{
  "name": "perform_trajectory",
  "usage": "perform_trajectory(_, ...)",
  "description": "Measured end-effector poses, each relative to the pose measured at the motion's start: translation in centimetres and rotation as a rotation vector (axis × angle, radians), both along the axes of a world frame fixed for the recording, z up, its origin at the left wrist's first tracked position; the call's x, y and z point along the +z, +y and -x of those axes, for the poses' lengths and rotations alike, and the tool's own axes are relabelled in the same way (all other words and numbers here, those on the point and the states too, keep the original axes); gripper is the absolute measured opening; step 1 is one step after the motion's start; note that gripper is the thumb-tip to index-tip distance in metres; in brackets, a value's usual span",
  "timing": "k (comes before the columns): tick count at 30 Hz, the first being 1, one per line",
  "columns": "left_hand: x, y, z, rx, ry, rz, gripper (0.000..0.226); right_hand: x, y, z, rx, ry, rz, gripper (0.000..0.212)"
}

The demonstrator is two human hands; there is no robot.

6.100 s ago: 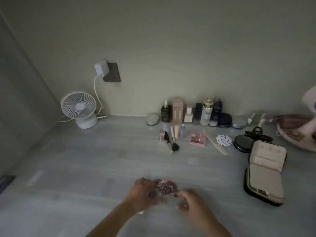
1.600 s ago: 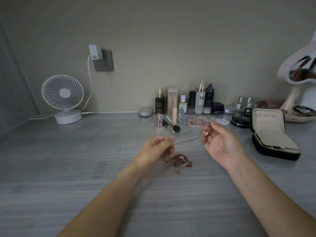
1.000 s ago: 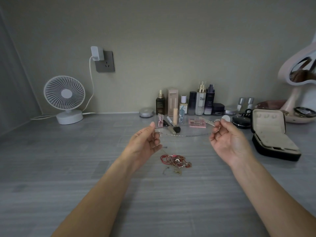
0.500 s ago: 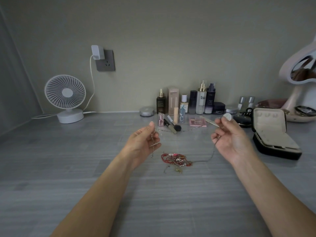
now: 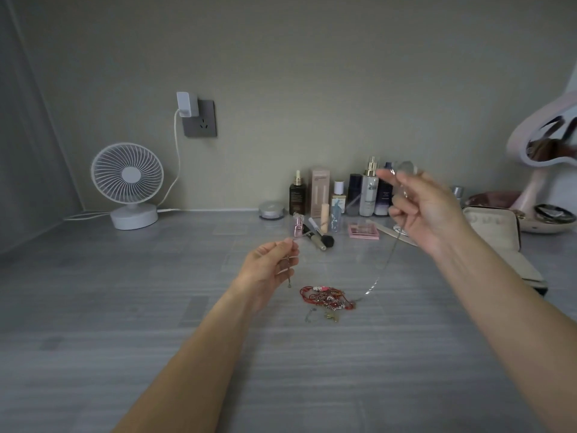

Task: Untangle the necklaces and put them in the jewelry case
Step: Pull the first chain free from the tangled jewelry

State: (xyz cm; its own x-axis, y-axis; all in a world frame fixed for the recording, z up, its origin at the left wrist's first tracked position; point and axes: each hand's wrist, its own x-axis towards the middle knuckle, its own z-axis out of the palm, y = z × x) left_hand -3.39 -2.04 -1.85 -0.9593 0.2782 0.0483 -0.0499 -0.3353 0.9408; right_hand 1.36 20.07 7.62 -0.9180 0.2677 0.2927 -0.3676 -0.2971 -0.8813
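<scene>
Head | right hand raised since before, grip pinching chain from tangle | left hand grip pinching short strand

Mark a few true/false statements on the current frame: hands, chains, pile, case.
1. The right hand holds a thin chain that trails down toward the tangled pile. True.
2. The case is closed. False: the jewelry case stands open, its pale lining showing.
3. The left hand pinches a dangling chain end. True.
4. The pile lies inside the case. False: it lies on the table, between the two arms.
5. A fan stands right of the case. False: the fan stands far left, by the wall.
</scene>
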Motion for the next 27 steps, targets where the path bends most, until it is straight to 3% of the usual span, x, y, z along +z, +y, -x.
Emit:
perform_trajectory(8, -0.9, 0.8, -0.5, -0.026, 0.180, 0.431, 0.008, 5.2, -1.8, -0.4, -0.043, 0.097, -0.105, 0.014)
perform_trajectory(10, -0.8, 0.9, -0.7, 0.020, 0.205, 0.492, 0.015, 5.6, -2.0, -0.6, -0.047, 0.115, -0.108, 0.013)
perform_trajectory(18, 0.3, 0.6, -0.8, -0.047, 0.116, 0.040, 0.002, 2.2, -2.5, -0.6, -0.036, -0.001, -0.238, 0.011)
perform_trajectory(23, 0.7, 0.8, -1.1, -0.053, 0.155, 0.026, 0.005, -2.1, -4.9, -1.0, -0.029, -0.176, -0.546, 0.008)
perform_trajectory(27, 0.8, 1.0, -1.3, 0.007, 0.199, 0.100, 0.002, -4.4, -7.2, -1.1, 0.004, -0.225, -0.663, 0.002)
